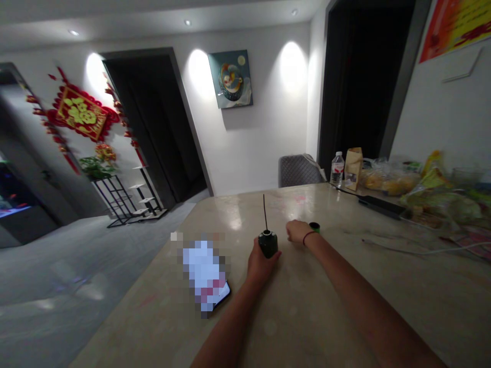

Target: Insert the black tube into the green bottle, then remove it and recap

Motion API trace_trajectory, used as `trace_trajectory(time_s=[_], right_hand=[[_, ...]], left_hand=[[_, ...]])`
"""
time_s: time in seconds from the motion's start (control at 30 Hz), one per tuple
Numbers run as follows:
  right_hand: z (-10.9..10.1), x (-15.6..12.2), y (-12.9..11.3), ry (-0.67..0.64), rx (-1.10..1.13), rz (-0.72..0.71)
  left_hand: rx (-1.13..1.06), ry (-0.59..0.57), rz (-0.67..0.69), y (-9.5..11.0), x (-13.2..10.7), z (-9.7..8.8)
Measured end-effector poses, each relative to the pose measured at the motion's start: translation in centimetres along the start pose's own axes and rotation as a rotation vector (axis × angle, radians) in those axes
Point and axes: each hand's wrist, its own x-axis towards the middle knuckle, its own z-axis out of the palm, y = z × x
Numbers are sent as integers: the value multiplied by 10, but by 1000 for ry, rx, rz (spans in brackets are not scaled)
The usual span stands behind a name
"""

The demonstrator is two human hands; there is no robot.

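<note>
On the table stands a small dark green bottle with a pale-rimmed narrow mouth. A thin dark stick rises almost straight up from that mouth. My left hand is wrapped round the bottle's lower side. To the right of it, my right hand is closed low over the tabletop; what its fingers hold, if anything, is hidden. Just behind my right wrist sits a small round green container with a dark open top, partly covered by the wrist.
A phone, mostly blurred out, lies left of my left arm on the table. At the right are a water bottle, a paper bag, a black power strip, a white cable and plastic bags. Behind stands a grey chair.
</note>
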Motion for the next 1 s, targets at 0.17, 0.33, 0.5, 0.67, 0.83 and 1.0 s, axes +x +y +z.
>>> trace_trajectory(time_s=[0.17,0.33,0.5,0.67,0.83,1.0], right_hand=[[-23,1,0,220,280,-91],[-52,-5,-4,480,693,-172],[-67,-11,-12,535,1068,-245],[-67,-12,-23,504,1236,-307],[-61,-10,-29,463,1188,-300],[-54,-8,-29,397,1094,-302]], left_hand=[[-6,-9,2,1,0,-1],[-7,-15,-27,3,-1,-2],[-33,-19,-32,4,0,-2],[-29,-19,-20,3,0,-2],[-12,-2,-17,4,0,-1],[-20,5,-29,5,-1,-1]])
